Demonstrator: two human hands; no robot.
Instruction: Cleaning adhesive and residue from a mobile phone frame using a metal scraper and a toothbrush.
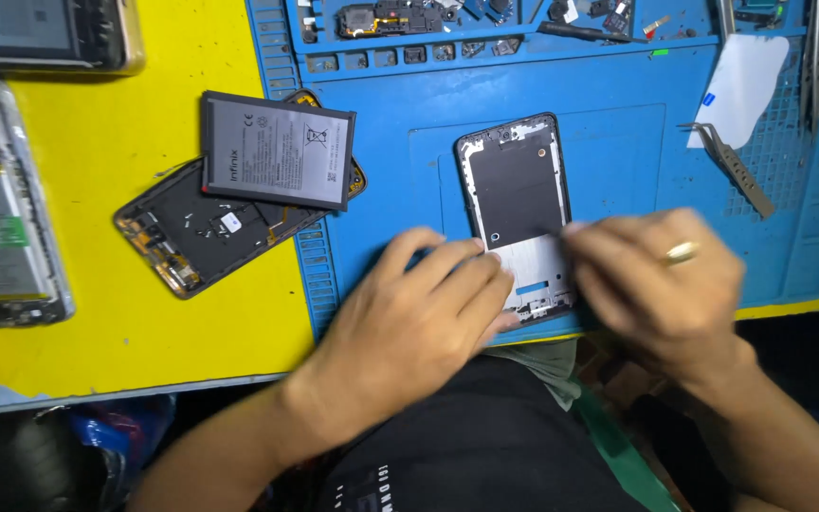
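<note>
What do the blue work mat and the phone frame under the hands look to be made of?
Blue mat: likely silicone or rubber, matte, with moulded ridges and compartments. Phone frame: seemingly black plastic rim with a dull grey metal-looking plate; both hands, left hand and right hand, rest on it.

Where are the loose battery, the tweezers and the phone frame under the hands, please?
Loose battery [277,150]: head view, middle of its grey face.
Tweezers [737,171]: head view, midway along the arms.
Phone frame [516,185]: head view, dark upper panel above the fingers.
</note>
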